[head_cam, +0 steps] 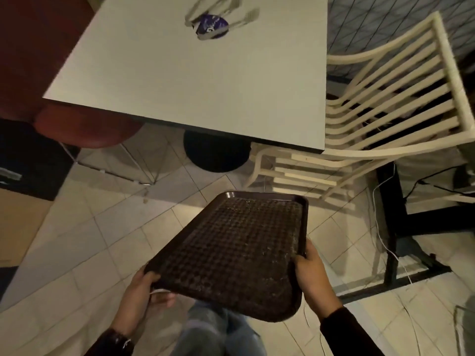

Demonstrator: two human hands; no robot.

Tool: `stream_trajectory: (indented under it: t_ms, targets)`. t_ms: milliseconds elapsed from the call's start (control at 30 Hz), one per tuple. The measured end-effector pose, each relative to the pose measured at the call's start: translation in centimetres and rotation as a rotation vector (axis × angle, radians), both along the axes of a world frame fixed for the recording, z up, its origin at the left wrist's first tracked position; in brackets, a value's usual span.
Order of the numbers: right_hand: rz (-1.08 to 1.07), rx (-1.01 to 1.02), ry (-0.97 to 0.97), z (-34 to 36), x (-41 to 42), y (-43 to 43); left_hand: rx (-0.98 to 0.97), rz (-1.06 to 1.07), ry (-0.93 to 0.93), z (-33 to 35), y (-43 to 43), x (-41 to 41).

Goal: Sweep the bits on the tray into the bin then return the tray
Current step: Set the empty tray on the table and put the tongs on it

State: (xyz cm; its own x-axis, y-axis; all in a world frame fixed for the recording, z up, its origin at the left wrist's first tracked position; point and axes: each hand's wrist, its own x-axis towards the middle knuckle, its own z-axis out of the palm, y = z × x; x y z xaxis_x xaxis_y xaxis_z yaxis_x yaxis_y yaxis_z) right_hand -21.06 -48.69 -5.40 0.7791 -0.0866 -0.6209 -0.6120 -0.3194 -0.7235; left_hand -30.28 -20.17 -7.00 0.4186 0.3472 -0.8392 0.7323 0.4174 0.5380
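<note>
I hold a dark brown textured tray (231,250) in the air over the tiled floor, short of the table's near edge. My left hand (144,296) grips its near left corner, thumb on the rim. My right hand (311,276) grips its right edge. Only a few tiny pale specks show on the tray's grid surface. No bin is in view.
A pale table (195,80) stands ahead, with a purple wrapper (212,27) and blurred paper at its far side. A cream slatted chair (385,109) stands on the right, a red seat (84,124) on the left, and a black frame with cables (390,227) at the right.
</note>
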Motion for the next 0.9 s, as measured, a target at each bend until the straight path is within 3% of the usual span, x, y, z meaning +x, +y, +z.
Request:
stream_trajectory:
  t_ms: [200, 433, 567, 900]
  targets:
    - [-0.031, 0.111, -0.085, 9.9, -4.4, 0.6, 0.119, 0.101, -0.193, 10.3, 0.5, -3.0]
    - [-0.072, 0.146, -0.277, 15.4, -4.6, 2.6, 0.108, 0.226, -0.373, 15.0, 0.3, -3.2]
    - [-0.071, 0.166, -0.354, 15.7, -2.4, 4.6, 0.115, 0.246, -0.426, 15.3, 1.6, -2.2]
    - [0.127, 0.132, -0.277, 8.0, 5.4, 13.6, -0.007, 0.411, -0.426, 11.1, 10.0, 1.8]
